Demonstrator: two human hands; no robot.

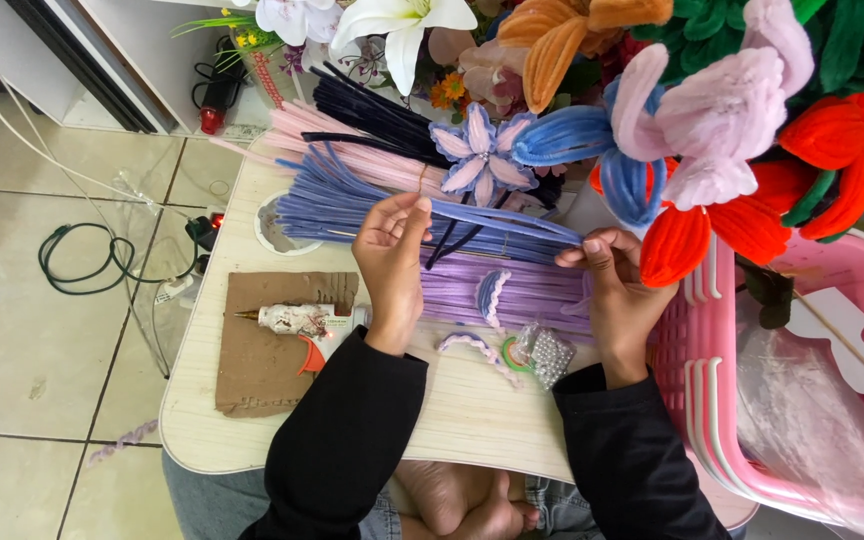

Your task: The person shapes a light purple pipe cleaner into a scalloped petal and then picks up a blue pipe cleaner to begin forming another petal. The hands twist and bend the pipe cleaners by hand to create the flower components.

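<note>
The person's two arms come up from the lower edge of the view, both in black sleeves down to the wrists. The left hand (392, 262) is raised, with the fingers curled and the thumb pressed against the fingertips in a pinch. The right hand (617, 285) is a little lower, well apart from the left, its fingers also bent inward and closed in a pinch. Bare feet show between the forearms.

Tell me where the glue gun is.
The glue gun lies on the brown cardboard sheet, on the table's left side, just left of the left hand's wrist.
</note>
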